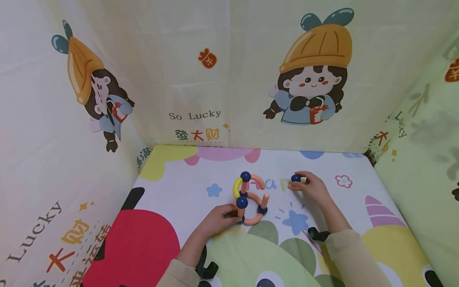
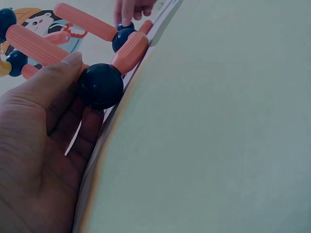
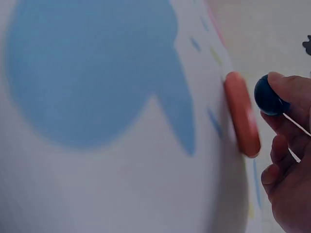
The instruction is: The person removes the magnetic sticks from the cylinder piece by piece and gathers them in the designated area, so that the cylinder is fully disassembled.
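Note:
A toy frame of salmon rods, curved pieces and dark blue balls [image 1: 254,220] stands on the mat. My left hand [image 1: 223,218] grips its front left post, just under a top ball [image 1: 242,202]; in the left wrist view the thumb lies on a salmon rod [image 2: 36,44] beside a dark blue ball [image 2: 100,86]. A yellow curved piece [image 1: 237,187] is at the frame's back left, and a bare-topped salmon post [image 1: 265,200] rises at its right. Right of the frame, my right hand [image 1: 312,187] pinches a dark blue ball [image 3: 268,95] between thumb and fingers.
In the right wrist view, a salmon rod [image 3: 241,114] shows close beside the pinched ball. The printed mat [image 1: 168,187] covers the table, and printed cloth walls [image 1: 247,79] enclose it at the back and both sides. Each wrist wears a dark strap [image 1: 207,268].

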Action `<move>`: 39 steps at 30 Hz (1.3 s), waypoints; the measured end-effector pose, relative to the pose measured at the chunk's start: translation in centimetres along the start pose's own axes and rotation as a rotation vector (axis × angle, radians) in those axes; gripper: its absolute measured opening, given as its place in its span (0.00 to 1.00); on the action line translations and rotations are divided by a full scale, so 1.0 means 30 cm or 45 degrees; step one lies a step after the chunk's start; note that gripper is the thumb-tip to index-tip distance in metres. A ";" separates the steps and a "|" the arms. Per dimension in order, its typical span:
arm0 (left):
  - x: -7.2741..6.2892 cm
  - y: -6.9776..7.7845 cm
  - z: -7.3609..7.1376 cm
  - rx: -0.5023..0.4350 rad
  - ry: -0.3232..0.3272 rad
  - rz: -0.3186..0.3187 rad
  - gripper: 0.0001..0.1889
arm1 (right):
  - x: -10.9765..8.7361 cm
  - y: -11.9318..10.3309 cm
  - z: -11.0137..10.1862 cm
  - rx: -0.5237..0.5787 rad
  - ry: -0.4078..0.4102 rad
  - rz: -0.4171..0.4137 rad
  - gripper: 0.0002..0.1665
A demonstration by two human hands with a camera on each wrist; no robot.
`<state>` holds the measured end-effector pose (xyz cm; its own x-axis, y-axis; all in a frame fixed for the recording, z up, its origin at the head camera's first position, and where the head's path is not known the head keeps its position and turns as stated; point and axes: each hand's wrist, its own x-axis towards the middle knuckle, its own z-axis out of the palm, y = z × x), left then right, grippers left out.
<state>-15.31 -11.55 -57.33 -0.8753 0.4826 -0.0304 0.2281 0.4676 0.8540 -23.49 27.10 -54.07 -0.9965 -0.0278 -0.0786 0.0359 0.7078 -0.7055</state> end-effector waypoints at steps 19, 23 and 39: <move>0.000 -0.007 -0.001 0.011 0.000 0.009 0.13 | 0.018 0.047 0.004 -0.051 -0.089 0.049 0.35; 0.000 -0.007 0.000 0.009 0.001 0.014 0.13 | 0.008 0.041 -0.008 -0.061 -0.069 0.059 0.35; 0.002 0.000 -0.006 0.018 -0.006 0.010 0.13 | -0.147 -0.142 0.104 0.320 -0.261 -0.301 0.20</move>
<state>-15.44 -11.65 -57.25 -0.8715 0.4896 -0.0265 0.2405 0.4741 0.8470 -19.01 22.02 -52.91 -0.9447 -0.3276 -0.0148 -0.1498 0.4712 -0.8692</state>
